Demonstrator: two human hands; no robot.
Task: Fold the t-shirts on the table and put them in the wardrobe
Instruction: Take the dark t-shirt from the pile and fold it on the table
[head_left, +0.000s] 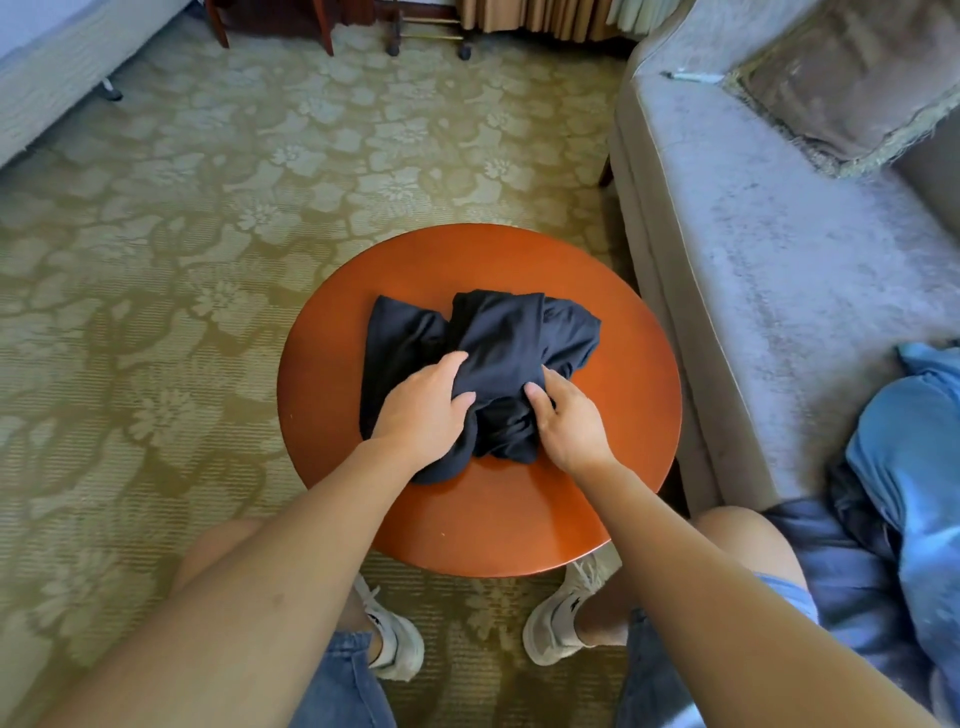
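Observation:
A crumpled dark navy t-shirt (498, 343) lies bunched in the middle of a small round orange-brown table (332, 374). My left hand (423, 408) grips the shirt's near left part, thumb and fingers curled into the cloth. My right hand (569, 421) grips a fold at its near right side, thumb on top. The lower edge of the shirt is hidden under both hands. No wardrobe is in view.
A grey sofa (769, 270) with a cushion (852, 78) runs along the right, close to the table. Blue clothes (904, 467) are heaped on the sofa beside my right knee. A bed edge (57, 67) is at far left. Floral carpet (182, 249) covers the floor.

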